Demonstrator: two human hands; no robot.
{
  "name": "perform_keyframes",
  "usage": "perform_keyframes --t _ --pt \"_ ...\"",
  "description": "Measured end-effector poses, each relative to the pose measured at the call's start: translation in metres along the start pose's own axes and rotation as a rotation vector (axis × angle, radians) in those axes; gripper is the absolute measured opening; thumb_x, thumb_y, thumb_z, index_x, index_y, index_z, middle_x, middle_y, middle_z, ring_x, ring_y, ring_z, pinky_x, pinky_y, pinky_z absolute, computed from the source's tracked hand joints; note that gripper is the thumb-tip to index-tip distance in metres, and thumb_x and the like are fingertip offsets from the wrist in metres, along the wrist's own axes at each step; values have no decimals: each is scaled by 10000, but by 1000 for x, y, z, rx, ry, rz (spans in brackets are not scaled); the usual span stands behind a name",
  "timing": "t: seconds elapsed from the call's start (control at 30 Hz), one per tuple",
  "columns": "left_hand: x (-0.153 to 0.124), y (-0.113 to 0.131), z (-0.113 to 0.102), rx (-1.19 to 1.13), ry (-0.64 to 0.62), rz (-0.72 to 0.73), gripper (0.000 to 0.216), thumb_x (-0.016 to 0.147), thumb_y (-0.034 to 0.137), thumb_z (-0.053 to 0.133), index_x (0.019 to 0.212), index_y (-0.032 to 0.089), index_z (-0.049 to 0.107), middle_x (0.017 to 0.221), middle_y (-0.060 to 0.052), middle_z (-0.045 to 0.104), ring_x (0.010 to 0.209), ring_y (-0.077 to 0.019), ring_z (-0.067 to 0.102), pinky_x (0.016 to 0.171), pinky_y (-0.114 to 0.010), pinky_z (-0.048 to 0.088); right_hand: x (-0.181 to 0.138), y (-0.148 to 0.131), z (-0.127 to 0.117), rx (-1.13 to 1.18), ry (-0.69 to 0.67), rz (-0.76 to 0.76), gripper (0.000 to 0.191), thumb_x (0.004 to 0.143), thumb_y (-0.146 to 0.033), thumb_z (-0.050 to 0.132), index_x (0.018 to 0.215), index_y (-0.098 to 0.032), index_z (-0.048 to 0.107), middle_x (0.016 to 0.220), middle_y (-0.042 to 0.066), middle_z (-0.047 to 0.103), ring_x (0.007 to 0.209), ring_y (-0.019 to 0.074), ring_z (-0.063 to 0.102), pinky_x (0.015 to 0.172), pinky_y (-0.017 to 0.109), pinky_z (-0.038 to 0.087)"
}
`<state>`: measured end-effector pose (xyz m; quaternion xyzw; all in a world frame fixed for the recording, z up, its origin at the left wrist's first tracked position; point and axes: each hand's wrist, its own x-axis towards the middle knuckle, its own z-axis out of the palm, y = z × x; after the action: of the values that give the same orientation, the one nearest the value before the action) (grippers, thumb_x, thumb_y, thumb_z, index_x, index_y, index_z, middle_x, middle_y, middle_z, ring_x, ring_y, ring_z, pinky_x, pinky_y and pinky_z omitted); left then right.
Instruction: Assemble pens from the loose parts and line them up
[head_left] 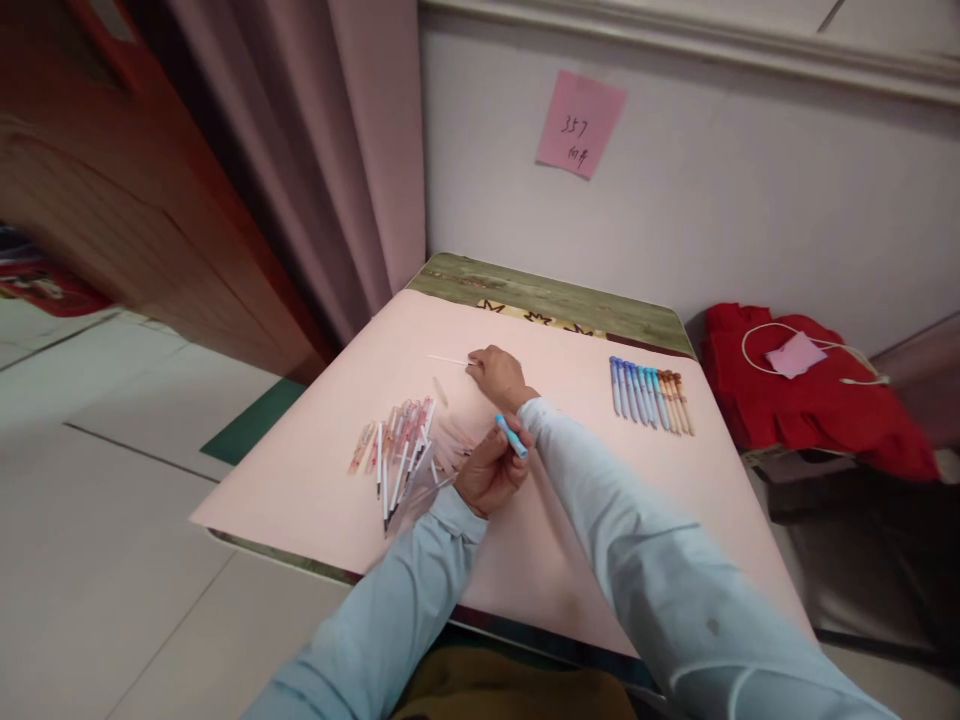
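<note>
My left hand is closed around a short light-blue pen barrel, its end sticking out above the fingers. Farther out, my right hand pinches one end of a thin white pen refill, which points left just over the table covering. Left of my hands lie several white refills with dark tips, loosely fanned. Beside them is a group of clear pinkish pen barrels, partly hidden by my left hand and sleeve. On the right, a neat row of blue and brown pens lies side by side.
A pale pink sheet covers the table, with a green patterned edge showing at the back. A wall with a pink note stands behind. Red cloth with a white cord is at right; a curtain hangs at left.
</note>
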<state>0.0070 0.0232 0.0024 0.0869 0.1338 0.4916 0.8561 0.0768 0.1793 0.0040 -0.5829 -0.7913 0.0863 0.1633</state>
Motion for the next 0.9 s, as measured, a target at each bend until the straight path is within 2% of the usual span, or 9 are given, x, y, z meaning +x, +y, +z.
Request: perform_keyframes --t 0.1,0.23,0.3,0.43,0.53,0.6,0.73,0.83,0.9 --pt "0 -1 -1 16 -18 -12 142 820 229 726 860 174 601 697 -1 565 513 -55 498 422 -124 393 6 -14 9 -20 -6 15 247 930 -270 510 1005 -193 732 1062 106 678 924 209 632 792 294 443" --pt "4 -2 2 1 -16 -1 139 819 231 725 887 145 640 686 -8 578 534 -68 512 467 -161 418 -9 -14 -3 -30 60 84 255 923 -252 473 963 -170 710 1013 122 690 875 221 643 756 303 441" --pt "7 -2 3 -17 0 27 138 823 228 722 901 134 657 708 -16 599 556 -71 529 487 -171 429 -30 -1 -17 59 178 196 226 907 -273 482 956 -191 687 946 88 707 816 208 645 724 294 440" --pt "16 -2 3 -51 49 82 137 826 214 722 922 130 671 766 -12 622 595 -59 549 511 -156 445 -93 44 -43 418 367 359 178 852 -303 504 871 -193 643 739 19 684 656 167 609 629 263 434" --pt "21 -3 3 -32 106 94 124 830 214 720 911 135 668 786 -4 629 621 -60 573 541 -153 481 -140 69 -50 589 468 441 184 813 -343 548 855 -180 621 694 3 647 580 144 554 562 245 417" --pt "23 -5 4 0 164 103 102 847 216 701 898 134 667 829 -18 654 662 -72 606 579 -166 514 -161 74 -48 612 522 466 175 806 -345 558 826 -180 613 653 -17 601 559 130 516 538 234 399" --pt "25 -7 6 62 226 110 71 874 174 659 905 112 676 1066 -84 693 739 -85 645 587 -168 527 -176 58 -41 562 515 366 147 834 -318 538 792 -192 601 593 -52 518 529 106 455 523 215 368" --pt "26 -7 5 80 201 104 80 885 150 636 925 100 686 1079 -96 701 687 -66 633 535 -149 505 -178 43 -39 495 423 208 120 841 -294 554 784 -201 603 563 -68 491 502 91 435 537 210 362" --pt "27 -5 3 75 214 121 89 901 131 606 904 95 688 1044 -100 710 675 -63 633 560 -149 518 -180 39 -39 458 378 137 126 855 -299 565 795 -203 618 566 -63 510 503 90 452 547 211 368"
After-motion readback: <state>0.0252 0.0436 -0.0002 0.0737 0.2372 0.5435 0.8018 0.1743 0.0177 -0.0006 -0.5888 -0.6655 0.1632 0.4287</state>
